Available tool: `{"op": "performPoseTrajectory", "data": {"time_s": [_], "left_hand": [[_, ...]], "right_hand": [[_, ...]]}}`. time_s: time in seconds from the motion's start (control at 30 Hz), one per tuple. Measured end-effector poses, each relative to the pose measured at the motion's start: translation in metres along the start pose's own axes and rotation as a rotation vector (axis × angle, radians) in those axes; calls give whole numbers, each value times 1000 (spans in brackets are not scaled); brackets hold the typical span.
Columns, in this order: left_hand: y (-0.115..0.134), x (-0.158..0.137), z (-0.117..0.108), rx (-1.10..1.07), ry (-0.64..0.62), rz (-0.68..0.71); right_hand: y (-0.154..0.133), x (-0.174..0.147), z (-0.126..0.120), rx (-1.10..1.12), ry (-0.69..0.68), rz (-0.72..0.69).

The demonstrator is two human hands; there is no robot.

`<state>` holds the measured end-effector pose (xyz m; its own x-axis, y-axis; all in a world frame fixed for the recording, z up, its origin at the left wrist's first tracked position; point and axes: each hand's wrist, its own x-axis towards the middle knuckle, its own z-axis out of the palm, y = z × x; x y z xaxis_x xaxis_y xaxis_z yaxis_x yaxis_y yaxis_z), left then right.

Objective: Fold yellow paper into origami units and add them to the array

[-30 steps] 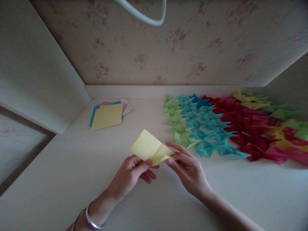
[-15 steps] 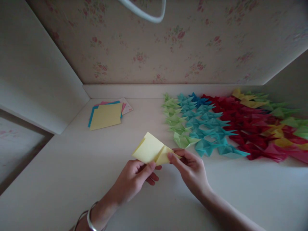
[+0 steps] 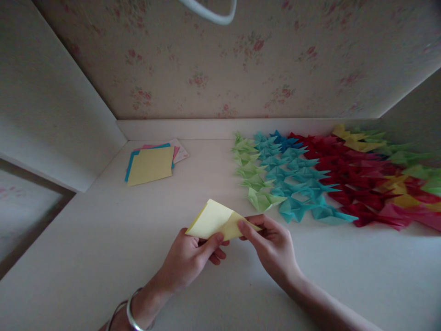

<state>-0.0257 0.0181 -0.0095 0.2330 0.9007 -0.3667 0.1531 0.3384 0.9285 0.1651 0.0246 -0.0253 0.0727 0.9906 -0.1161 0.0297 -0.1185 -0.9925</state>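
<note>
A partly folded sheet of pale yellow origami paper (image 3: 214,218) is held up between both hands over the white table. My left hand (image 3: 193,257) pinches its lower edge, thumb on top and fingers underneath. At the paper's right corner, my right hand (image 3: 270,241) is closed on a narrow folded flap, with the thumb on its near face. The fingers behind the paper are partly hidden.
Rows of folded paper cranes in green, teal (image 3: 299,184), red (image 3: 347,174) and yellow cover the table's right side. A stack of square paper (image 3: 151,165), yellow on top, lies at the back left. A white cable (image 3: 213,17) hangs before the floral wall.
The yellow paper's upper part has tipped down and its face looks flatter and narrower. My right thumb has shifted slightly left along the flap; my left hand's grip is much the same.
</note>
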Motion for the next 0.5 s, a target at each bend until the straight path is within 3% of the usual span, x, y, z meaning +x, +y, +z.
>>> {"op": "performPoseTrajectory", "data": {"time_s": [0.27,0.5], "left_hand": [[5,1,3,-25,33,-14],[3,2,-1,-59,-21,-36]], "right_hand": [[3,1,4,237,-16,10],[4,2,4,241,-23,31]]}}
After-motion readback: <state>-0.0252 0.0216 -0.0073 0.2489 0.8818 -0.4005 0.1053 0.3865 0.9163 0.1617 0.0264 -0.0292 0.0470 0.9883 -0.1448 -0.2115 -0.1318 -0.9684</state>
